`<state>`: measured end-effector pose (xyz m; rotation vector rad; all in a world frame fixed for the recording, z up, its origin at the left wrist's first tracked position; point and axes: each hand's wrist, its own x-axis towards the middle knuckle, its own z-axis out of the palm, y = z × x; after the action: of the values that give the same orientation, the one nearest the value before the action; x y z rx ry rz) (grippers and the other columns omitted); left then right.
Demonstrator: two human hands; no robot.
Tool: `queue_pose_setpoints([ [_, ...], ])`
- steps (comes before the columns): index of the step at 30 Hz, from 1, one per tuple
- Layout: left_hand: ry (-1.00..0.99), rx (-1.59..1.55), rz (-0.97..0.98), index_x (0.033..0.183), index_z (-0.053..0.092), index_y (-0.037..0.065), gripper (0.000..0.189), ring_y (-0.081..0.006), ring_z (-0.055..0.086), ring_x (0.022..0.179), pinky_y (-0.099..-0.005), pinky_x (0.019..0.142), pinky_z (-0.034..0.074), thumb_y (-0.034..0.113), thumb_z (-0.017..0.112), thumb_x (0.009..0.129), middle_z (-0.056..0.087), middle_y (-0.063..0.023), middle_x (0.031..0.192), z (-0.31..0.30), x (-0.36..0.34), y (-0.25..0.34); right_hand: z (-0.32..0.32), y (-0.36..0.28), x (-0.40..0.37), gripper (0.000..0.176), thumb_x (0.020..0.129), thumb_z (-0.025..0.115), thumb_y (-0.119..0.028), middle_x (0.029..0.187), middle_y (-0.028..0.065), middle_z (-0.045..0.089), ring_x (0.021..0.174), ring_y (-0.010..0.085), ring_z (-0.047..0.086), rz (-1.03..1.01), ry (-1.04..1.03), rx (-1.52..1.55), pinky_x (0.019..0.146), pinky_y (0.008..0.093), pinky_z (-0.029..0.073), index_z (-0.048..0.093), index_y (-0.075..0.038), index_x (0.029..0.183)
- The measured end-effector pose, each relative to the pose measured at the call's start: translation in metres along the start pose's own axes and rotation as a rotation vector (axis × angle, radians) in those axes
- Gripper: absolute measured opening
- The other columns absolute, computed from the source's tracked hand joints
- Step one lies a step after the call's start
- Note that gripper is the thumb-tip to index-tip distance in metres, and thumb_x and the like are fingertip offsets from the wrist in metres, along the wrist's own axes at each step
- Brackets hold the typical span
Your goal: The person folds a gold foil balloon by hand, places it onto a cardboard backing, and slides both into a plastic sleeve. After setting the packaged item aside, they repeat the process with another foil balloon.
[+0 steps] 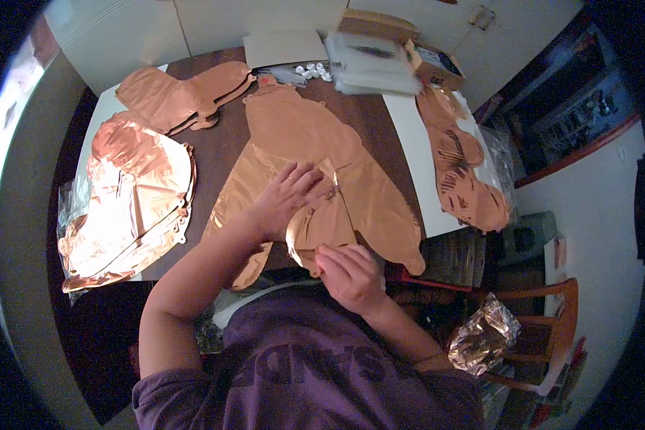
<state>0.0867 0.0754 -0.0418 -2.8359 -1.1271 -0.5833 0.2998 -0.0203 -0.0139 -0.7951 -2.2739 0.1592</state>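
A flat, uninflated copper-coloured foil balloon (294, 122) lies across the middle of the table, its lower part folded or overlapping near my body. My left hand (287, 197) rests over the foil with its fingers spread apart. At the near edge, my right hand (351, 276) is closed, thumb and fingers pinching the rim of the foil balloon. Whether one sheet or more sits in that pinch is hidden. Small tabs stick out along the balloon's outline.
Shiny foil balloons (140, 201) lie flat at the left, with more stacked (183, 97) behind them. Another pile (466, 161) is at the right. Clear plastic bags (373, 64), white small pieces (313, 72) and a cardboard box (437, 68) stand at the back. Crumpled foil (484, 335) sits on a wooden chair (562, 322).
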Motion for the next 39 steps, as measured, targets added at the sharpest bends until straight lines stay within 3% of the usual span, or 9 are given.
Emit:
queue_pose_setpoints([
  [4, -0.093, 0.078, -0.006, 0.145, 0.041, 0.016, 0.093, -0.0364, 0.034, 0.134, -0.0522, 0.115, 0.022, 0.052, 0.065, 0.064, 0.043, -0.0178, 0.137, -0.004, 0.001, 0.000, -0.026, 0.014, 0.007, 0.022, 0.085, 0.067, -0.011, 0.104, 0.0097, 0.069, 0.094, 0.0299, 0.066, 0.024, -0.210, 0.343, 0.085, 0.0425, 0.052, 0.067, -0.004, 0.106],
  [6, -0.058, 0.021, -0.035, 0.146, 0.040, 0.016, 0.092, -0.0362, 0.033, 0.136, -0.0522, 0.115, 0.021, 0.052, 0.065, 0.064, 0.042, -0.0178, 0.139, -0.001, 0.000, 0.002, -0.035, 0.043, -0.003, 0.025, 0.089, 0.064, -0.014, 0.105, 0.0083, 0.069, 0.096, 0.0311, 0.065, 0.306, -0.164, 0.460, 0.088, 0.0426, 0.051, 0.067, -0.007, 0.113],
  [8, -0.056, -0.016, -0.056, 0.146, 0.040, 0.017, 0.092, -0.0364, 0.032, 0.137, -0.0524, 0.116, 0.020, 0.052, 0.065, 0.065, 0.041, -0.0179, 0.140, 0.000, 0.000, 0.004, -0.040, 0.084, 0.004, 0.031, 0.088, 0.064, -0.016, 0.116, 0.0100, 0.066, 0.110, 0.0312, 0.060, 0.360, -0.149, 0.029, 0.098, 0.0450, 0.046, 0.064, -0.007, 0.117],
  [11, -0.094, 0.025, -0.048, 0.146, 0.040, 0.018, 0.088, -0.0363, 0.032, 0.138, -0.0520, 0.116, 0.020, 0.048, 0.063, 0.067, 0.041, -0.0173, 0.141, -0.003, 0.001, 0.002, -0.028, 0.096, 0.020, 0.040, 0.087, 0.064, -0.019, 0.131, 0.0129, 0.057, 0.124, 0.0334, 0.050, 0.121, -0.235, -0.272, 0.107, 0.0504, 0.036, 0.059, -0.006, 0.125],
  [19, -0.031, -0.038, -0.028, 0.145, 0.041, 0.017, 0.072, -0.0360, 0.035, 0.136, -0.0510, 0.116, 0.023, 0.037, 0.054, 0.077, 0.041, -0.0165, 0.143, -0.001, -0.003, -0.002, -0.016, 0.079, 0.023, 0.054, 0.091, 0.061, -0.029, 0.143, 0.0156, 0.046, 0.133, 0.0345, 0.042, 0.120, -0.366, -0.259, 0.113, 0.0537, 0.026, 0.050, -0.005, 0.137],
  [22, -0.061, -0.006, -0.029, 0.143, 0.044, 0.016, 0.089, -0.0368, 0.032, 0.137, -0.0509, 0.116, 0.020, 0.050, 0.067, 0.064, 0.041, -0.0177, 0.141, 0.003, -0.002, -0.004, -0.013, 0.080, 0.020, 0.056, 0.091, 0.060, -0.031, 0.143, 0.0163, 0.045, 0.133, 0.0354, 0.041, 0.088, -0.382, -0.287, 0.114, 0.0549, 0.024, 0.048, -0.004, 0.138],
  [28, -0.031, -0.120, -0.059, 0.144, 0.042, 0.015, 0.090, -0.0362, 0.033, 0.136, -0.0516, 0.116, 0.019, 0.046, 0.068, 0.064, 0.041, -0.0175, 0.141, -0.005, 0.000, 0.002, -0.013, 0.078, 0.022, 0.060, 0.090, 0.060, -0.033, 0.147, 0.0182, 0.040, 0.137, 0.0388, 0.035, 0.123, -0.438, -0.268, 0.115, 0.0559, 0.020, 0.044, -0.005, 0.142],
  [34, 0.058, -0.451, -0.231, 0.137, 0.049, 0.005, 0.065, -0.0378, 0.040, 0.132, -0.0523, 0.114, 0.025, 0.031, 0.065, 0.080, 0.048, -0.0200, 0.135, -0.026, 0.005, -0.016, -0.013, 0.080, 0.022, 0.060, 0.091, 0.057, -0.035, 0.150, 0.0193, 0.036, 0.139, 0.0405, 0.031, 0.167, -0.477, -0.259, 0.115, 0.0550, 0.020, 0.043, -0.009, 0.143],
  [39, 0.049, -0.324, -0.050, 0.132, 0.052, 0.001, 0.049, -0.0362, 0.043, 0.131, -0.0521, 0.114, 0.027, 0.023, 0.057, 0.089, 0.052, -0.0200, 0.134, -0.036, 0.021, 0.025, -0.016, 0.075, 0.029, 0.056, 0.092, 0.057, -0.034, 0.150, 0.0214, 0.035, 0.139, 0.0407, 0.030, 0.211, -0.557, -0.271, 0.115, 0.0538, 0.021, 0.046, -0.006, 0.139],
])
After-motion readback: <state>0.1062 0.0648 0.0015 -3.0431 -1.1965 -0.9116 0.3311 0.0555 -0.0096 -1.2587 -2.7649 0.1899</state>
